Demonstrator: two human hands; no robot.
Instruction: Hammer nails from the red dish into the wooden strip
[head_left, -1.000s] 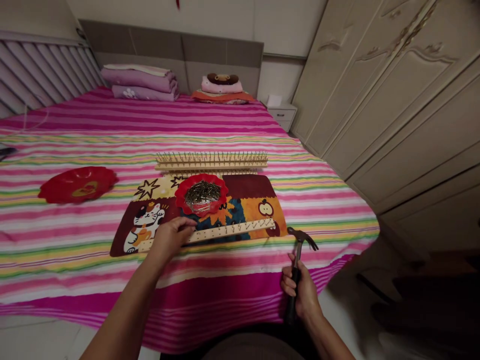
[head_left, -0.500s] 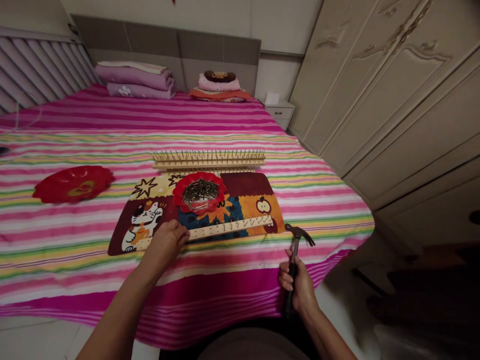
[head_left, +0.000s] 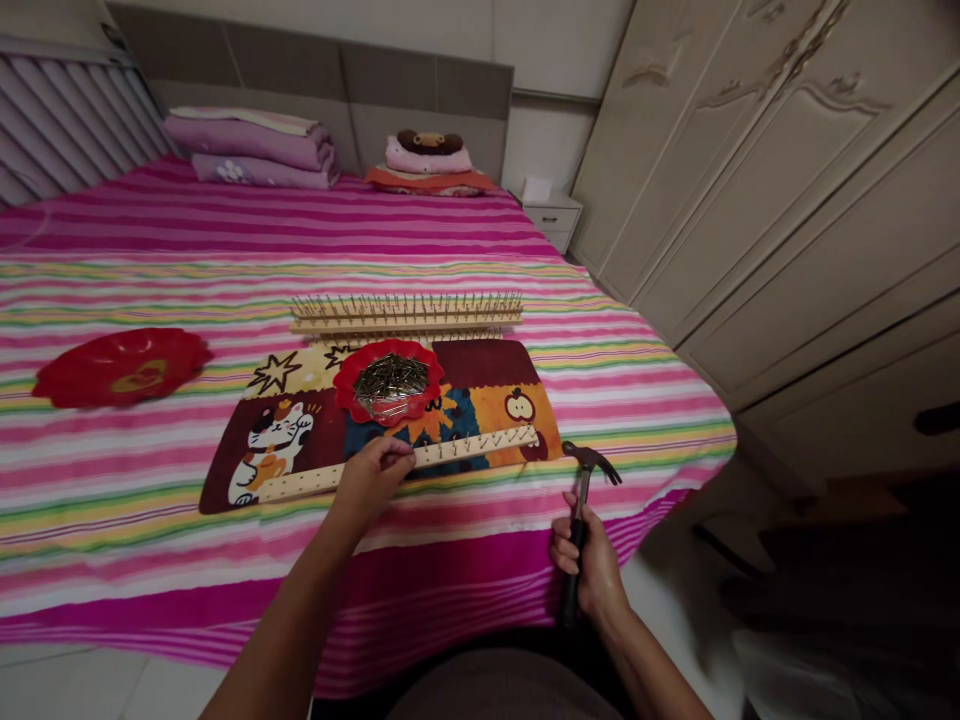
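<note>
A long wooden strip (head_left: 480, 448) with a row of nails in its right half lies on a colourful cartoon mat (head_left: 300, 440) on the bed. My left hand (head_left: 373, 475) rests on the strip near its middle, fingers pinched together; what they pinch is too small to make out. A red dish full of nails (head_left: 388, 378) sits just behind it. My right hand (head_left: 589, 565) grips the black handle of a claw hammer (head_left: 583, 475), held upright near the bed's edge, right of the strip.
Behind the dish lies a stack of wooden strips studded with nails (head_left: 405, 312). An empty red dish (head_left: 120, 365) sits at the left. Folded bedding (head_left: 251, 147) and a plush toy (head_left: 429, 142) lie by the headboard. A wardrobe (head_left: 787, 200) stands to the right.
My left hand has slid rightward along the strip toward its middle, uncovering the strip's left end. The hammer hand has barely moved; the camera shifted a little.
</note>
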